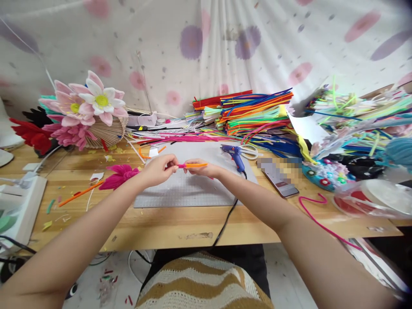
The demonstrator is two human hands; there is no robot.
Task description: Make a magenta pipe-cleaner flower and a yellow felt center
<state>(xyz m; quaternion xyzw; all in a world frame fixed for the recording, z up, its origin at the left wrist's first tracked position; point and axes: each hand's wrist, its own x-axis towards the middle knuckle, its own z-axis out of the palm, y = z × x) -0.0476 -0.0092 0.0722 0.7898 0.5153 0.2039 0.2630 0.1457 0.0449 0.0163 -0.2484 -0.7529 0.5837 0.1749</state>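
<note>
Above the grey cutting mat (161, 199), both hands meet at an orange pipe cleaner (197, 165) with pink pipe cleaner (182, 166) wound round its left end. My left hand (161, 168) is closed in a pinch at the pink end. From the other side, my right hand (202, 168) is closed on the piece, the orange length lying along its fingers. A bit of pink shows below the right hand. Left of the mat lies a magenta flower (119, 176) on an orange stem (79, 194), apart from my hands.
A blue glue gun (234, 156) rests on the mat's right side, its black cord crossing the table's front edge. Beside it lies a phone (278, 178). Bundles of pipe cleaners (257, 113) line the back. Fluffy flowers (90, 101) stand left, near a white power strip (30, 206).
</note>
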